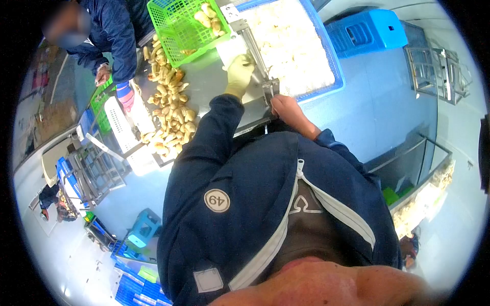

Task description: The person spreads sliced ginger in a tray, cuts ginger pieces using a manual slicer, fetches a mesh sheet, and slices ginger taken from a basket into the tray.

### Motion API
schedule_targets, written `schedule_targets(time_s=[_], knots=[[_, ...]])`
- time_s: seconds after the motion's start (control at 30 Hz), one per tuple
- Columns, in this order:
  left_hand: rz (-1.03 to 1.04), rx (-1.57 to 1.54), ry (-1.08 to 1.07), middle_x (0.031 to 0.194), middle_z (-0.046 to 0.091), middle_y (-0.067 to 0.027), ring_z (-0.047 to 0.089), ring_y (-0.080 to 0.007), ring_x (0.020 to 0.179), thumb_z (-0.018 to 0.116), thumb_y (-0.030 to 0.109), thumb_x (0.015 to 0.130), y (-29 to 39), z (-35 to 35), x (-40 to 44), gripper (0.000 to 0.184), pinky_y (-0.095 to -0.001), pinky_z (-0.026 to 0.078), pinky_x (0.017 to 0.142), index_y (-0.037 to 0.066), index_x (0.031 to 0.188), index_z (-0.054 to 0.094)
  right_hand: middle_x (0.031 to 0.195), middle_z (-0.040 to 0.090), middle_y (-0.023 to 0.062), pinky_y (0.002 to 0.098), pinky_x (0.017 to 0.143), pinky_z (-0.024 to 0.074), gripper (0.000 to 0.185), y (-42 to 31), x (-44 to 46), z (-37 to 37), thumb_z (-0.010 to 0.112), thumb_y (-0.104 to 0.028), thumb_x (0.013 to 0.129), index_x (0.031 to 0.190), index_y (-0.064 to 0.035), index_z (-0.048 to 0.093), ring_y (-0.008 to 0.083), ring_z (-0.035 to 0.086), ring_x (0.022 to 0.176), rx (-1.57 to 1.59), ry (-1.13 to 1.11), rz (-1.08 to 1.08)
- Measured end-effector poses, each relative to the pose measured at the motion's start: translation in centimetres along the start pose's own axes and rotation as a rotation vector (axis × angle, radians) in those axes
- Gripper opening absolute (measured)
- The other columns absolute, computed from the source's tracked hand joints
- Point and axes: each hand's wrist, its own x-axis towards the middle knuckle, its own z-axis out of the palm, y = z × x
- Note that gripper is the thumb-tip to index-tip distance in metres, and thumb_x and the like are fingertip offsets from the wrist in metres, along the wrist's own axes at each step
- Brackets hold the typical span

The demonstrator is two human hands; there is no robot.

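My left hand (pixel 240 71), in a pale yellow glove, rests on a white cutting board (pixel 252 93) with its fingers curled beside a long metal cutter (pixel 255 51). Whatever those fingers hold is hidden. My bare right hand (pixel 289 109) is closed round the cutter's near end, the blade's handle. Right of the cutter, a blue crate (pixel 339 76) holds a heap of thin pale slices (pixel 293 43). A green basket (pixel 176 30) with a few yellowish, banana-like pieces (pixel 209 20) stands beyond my left hand. More such pieces (pixel 171 102) lie piled on the metal table (pixel 199 76).
At the left, a co-worker (pixel 112 35) in a dark jacket reaches over a white perforated tray (pixel 120 122). A blue plastic stool (pixel 365 33) stands at the upper right. Metal frames (pixel 439 74) are along the right wall; another blue stool (pixel 144 227) is behind on the left.
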Motion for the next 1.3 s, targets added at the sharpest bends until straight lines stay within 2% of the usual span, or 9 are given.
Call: schedule_targets(time_s=[0.2,0.3,0.4,0.6,0.7,0.77,0.9,1.1,1.3], knots=[[-0.007,-0.150,-0.045,0.091,0.071,-0.0054,0.064,-0.0119,0.076,0.066,0.007,0.089,-4.1,0.5,1.7,0.020,-0.0258,0.052,0.069,0.000,0.108,0.066,0.070,0.062,0.0208,0.0475,0.067,0.0474,0.038,2.7,0.6,1.1,0.042,-0.028,0.093,0.078,0.0022,0.059,0.0404,0.061,0.069,-0.006,0.002,-0.047],[-0.040,-0.209,-0.053,0.091,0.071,-0.0065,0.065,-0.0125,0.076,0.067,0.006,0.089,-5.0,1.0,2.1,0.020,-0.0255,0.052,0.069,-0.001,0.107,0.065,0.069,0.062,0.0202,0.0468,0.066,0.0477,0.038,1.6,0.1,0.4,0.041,-0.029,0.092,0.077,0.0016,0.060,0.0399,0.061,0.068,-0.198,0.051,-0.322],[-0.004,-0.140,-0.043,0.090,0.070,-0.0064,0.065,-0.0127,0.074,0.067,0.006,0.088,-4.5,0.7,2.1,0.020,-0.0253,0.052,0.067,0.000,0.107,0.065,0.071,0.063,0.0198,0.0464,0.066,0.0482,0.037,-3.7,-1.1,-1.7,0.041,-0.028,0.092,0.078,0.0004,0.060,0.0397,0.061,0.068,0.115,-0.008,-0.006],[-0.052,-0.081,0.042,0.082,0.068,-0.0049,0.062,-0.0124,0.066,0.070,0.008,0.085,-3.1,0.9,1.7,0.015,-0.0269,0.051,0.060,0.001,0.097,0.063,0.075,0.063,0.0203,0.0473,0.067,0.0482,0.033,0.9,0.0,0.0,0.041,-0.025,0.093,0.078,-0.0001,0.057,0.0403,0.061,0.070,-0.213,0.000,-0.253],[-0.040,-0.016,0.062,0.079,0.067,-0.0047,0.060,-0.0122,0.064,0.071,0.009,0.084,-2.8,0.8,1.6,0.014,-0.0269,0.051,0.059,0.002,0.091,0.062,0.074,0.062,0.0204,0.0480,0.067,0.0477,0.033,2.3,0.4,0.9,0.041,-0.025,0.093,0.078,0.0008,0.056,0.0406,0.061,0.071,-0.066,-0.009,-0.066],[-0.062,-0.076,0.052,0.078,0.067,-0.0047,0.060,-0.0119,0.063,0.070,0.007,0.084,-2.8,0.6,1.6,0.012,-0.0270,0.051,0.059,0.002,0.090,0.061,0.074,0.062,0.0206,0.0482,0.067,0.0474,0.033,2.2,0.2,0.9,0.041,-0.025,0.093,0.079,0.0012,0.056,0.0414,0.060,0.072,-0.135,0.029,-0.242],[-0.132,-0.123,0.014,0.077,0.066,-0.0050,0.059,-0.0123,0.062,0.068,0.005,0.084,-1.4,0.6,1.4,0.010,-0.0281,0.051,0.059,0.001,0.089,0.061,0.076,0.062,0.0217,0.0481,0.069,0.0477,0.032,-4.4,-1.2,-2.0,0.042,-0.024,0.093,0.080,0.0019,0.055,0.0427,0.060,0.075,0.089,-0.003,0.033],[-0.139,-0.015,0.032,0.088,0.070,-0.0141,0.067,-0.0244,0.084,0.067,0.014,0.085,-1.8,0.8,1.4,0.020,-0.0329,0.051,0.079,0.002,0.100,0.062,0.084,0.063,0.0235,0.0499,0.070,0.0469,0.028,2.9,0.6,0.7,0.045,-0.023,0.092,0.083,0.0010,0.057,0.0447,0.060,0.079,-0.118,-0.021,-0.117],[-0.144,-0.111,0.114,0.103,0.070,-0.0166,0.066,-0.0260,0.093,0.062,0.012,0.088,0.1,1.7,1.1,0.021,-0.0333,0.049,0.087,0.000,0.106,0.063,0.085,0.061,0.0244,0.0522,0.070,0.0466,0.023,2.2,0.4,0.6,0.046,-0.019,0.090,0.085,0.0008,0.057,0.0468,0.058,0.081,-0.088,-0.005,-0.135]])
